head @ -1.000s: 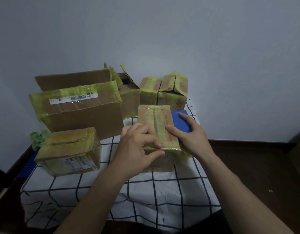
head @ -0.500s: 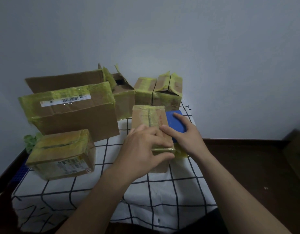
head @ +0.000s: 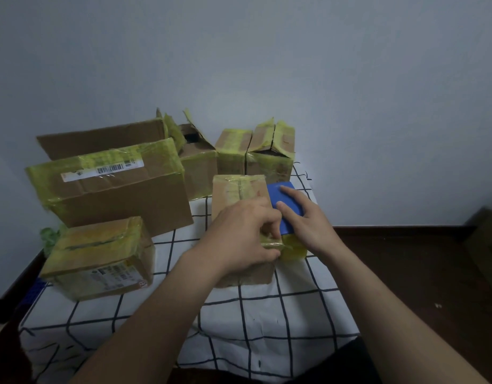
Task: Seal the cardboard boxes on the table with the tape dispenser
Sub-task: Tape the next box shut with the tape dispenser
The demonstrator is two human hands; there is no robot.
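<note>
**Now pinning the tape at the near edge of the middle box**

Head view, the only one I have. The middle box [head: 239,195] stands on the checked cloth [head: 267,314], its long side running away from me, with yellowish tape already laid along its top seam. My read is that the strip is being finished at the near end.

The left hand [head: 242,234] is curled over that near top edge, knuckles up and thumb at the front. It clamps the tape where it folds over, and I judge the grip also keeps the light box from sliding.

The right hand [head: 303,220] lies just beside it, fingers laid out straight over the blue tape dispenser [head: 283,206], which sits against the box's right side. Its thumb is hidden, so I cannot tell how firmly the tool is held. The tape roll [head: 293,246] sits low by the box's near right corner, which would suit a tear-off there.

Both forearms come in from the bottom of the frame and converge, bringing the hands close together.

Around them are a large box [head: 114,195] with a raised flap at left and a taped front-left box [head: 100,250]. The rear boxes [head: 231,151] stand by the wall, and some have flaps standing up, so I'd say those are not yet sealed.
</note>
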